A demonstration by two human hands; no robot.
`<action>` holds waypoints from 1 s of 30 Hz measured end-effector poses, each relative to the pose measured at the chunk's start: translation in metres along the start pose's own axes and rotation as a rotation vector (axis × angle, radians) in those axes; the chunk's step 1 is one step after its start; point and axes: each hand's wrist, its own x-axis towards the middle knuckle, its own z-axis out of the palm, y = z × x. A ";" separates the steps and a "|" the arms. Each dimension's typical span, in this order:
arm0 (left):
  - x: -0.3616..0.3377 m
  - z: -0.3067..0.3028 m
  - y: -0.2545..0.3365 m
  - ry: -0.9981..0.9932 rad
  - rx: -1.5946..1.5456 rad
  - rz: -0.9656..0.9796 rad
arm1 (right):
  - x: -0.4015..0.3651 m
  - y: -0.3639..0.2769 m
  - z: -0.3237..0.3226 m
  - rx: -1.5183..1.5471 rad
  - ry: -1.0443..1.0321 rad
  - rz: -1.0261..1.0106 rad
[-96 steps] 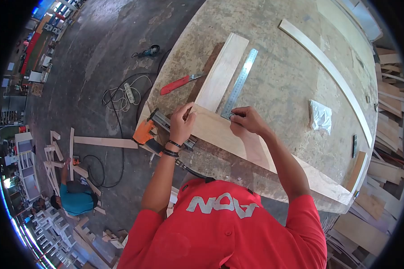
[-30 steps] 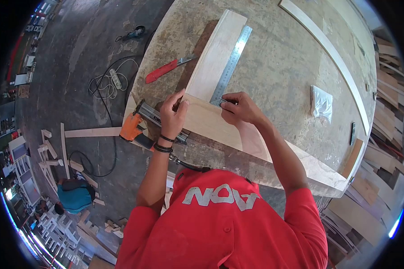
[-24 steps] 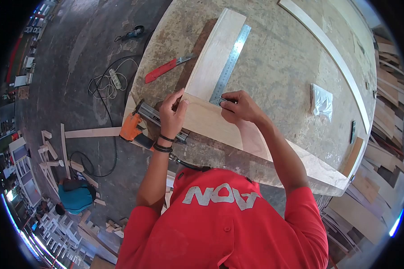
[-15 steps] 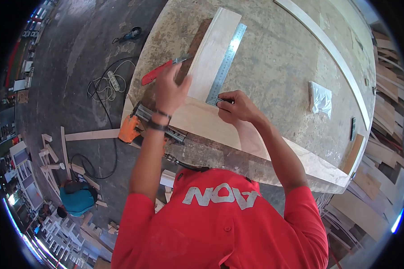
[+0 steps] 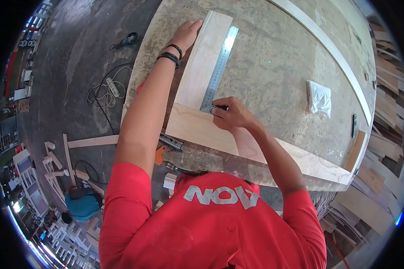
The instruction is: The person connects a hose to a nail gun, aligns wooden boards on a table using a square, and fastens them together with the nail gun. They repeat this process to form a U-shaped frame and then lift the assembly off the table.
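Observation:
My left hand [image 5: 187,35] grips the left edge of a pale wooden board [image 5: 197,67] near its far end; some fingers are hidden. Between thumb and fingers, my right hand [image 5: 231,113] pinches the short stock of a metal try square [image 5: 216,74], whose ruled blade lies along the board's right side. The board's near end meets a long pale wooden strip [image 5: 202,127] that crosses the table's near side. A red-handled cutter [image 5: 140,86] is mostly covered by my left forearm. Beside it, an orange-and-black power tool [image 5: 159,154] shows only in part.
A worn worktable [image 5: 273,58] carries a long curved strip [image 5: 327,49] and a plastic-wrapped packet [image 5: 319,97]. Cables and a power strip [image 5: 112,87] lie on the floor at left. A person in teal [image 5: 83,205] crouches at lower left. Stacked boards [image 5: 392,121] stand at right.
My left hand has moved from above the cutter to the board's far left edge. The board and the square have shifted slightly left and nearer in view, the square still in my right hand.

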 end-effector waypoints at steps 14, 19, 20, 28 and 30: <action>0.013 0.013 -0.010 0.016 -0.060 0.011 | -0.001 -0.006 -0.001 0.017 -0.031 0.039; 0.014 0.011 -0.014 0.015 -0.073 0.006 | 0.001 -0.003 -0.001 0.018 -0.030 0.011; 0.019 0.012 -0.019 0.027 -0.064 0.017 | 0.001 -0.004 -0.001 0.032 -0.033 0.016; 0.004 0.013 -0.003 0.045 -0.033 -0.011 | 0.000 -0.004 -0.001 0.023 -0.035 0.031; 0.003 0.015 -0.005 0.006 -0.067 0.070 | 0.000 -0.005 -0.001 0.032 -0.034 0.043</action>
